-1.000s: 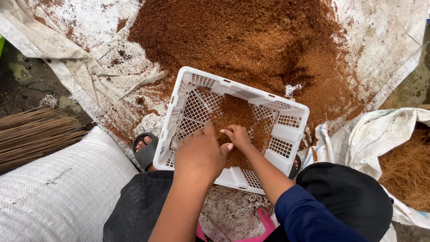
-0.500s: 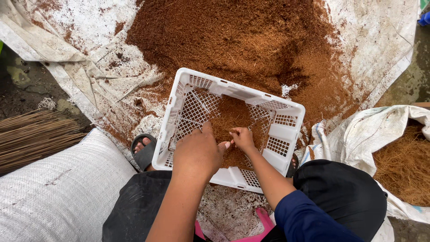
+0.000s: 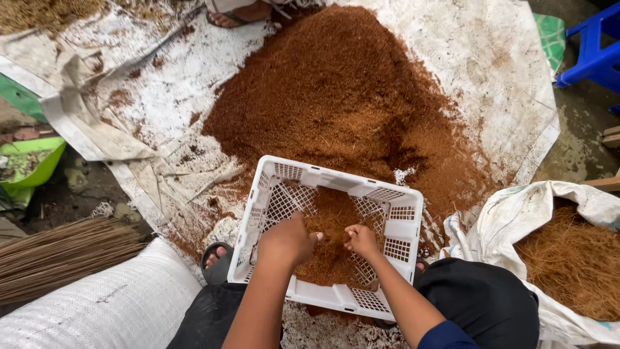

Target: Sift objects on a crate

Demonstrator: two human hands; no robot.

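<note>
White plastic mesh basket (image 3: 400,223) sits on the white tarp (image 3: 491,71), right at the near edge of the big pile of reddish-brown coir dust (image 3: 342,97). There's a mound of coarser brown fibre (image 3: 329,226) inside the basket, and both hands are in it. Left hand (image 3: 287,240) is curled loosely, palm down, pressing on the fibre. Right hand (image 3: 361,240) has its fingers bent into the fibre too, looks like a loose pinch, nothing lifted. An open sack of pale stringy fibre (image 3: 575,258) is off the tarp's right edge, a bundle of broom sticks (image 3: 58,255) to the left, and a blue plastic stool (image 3: 591,55) by the far right corner.
</note>
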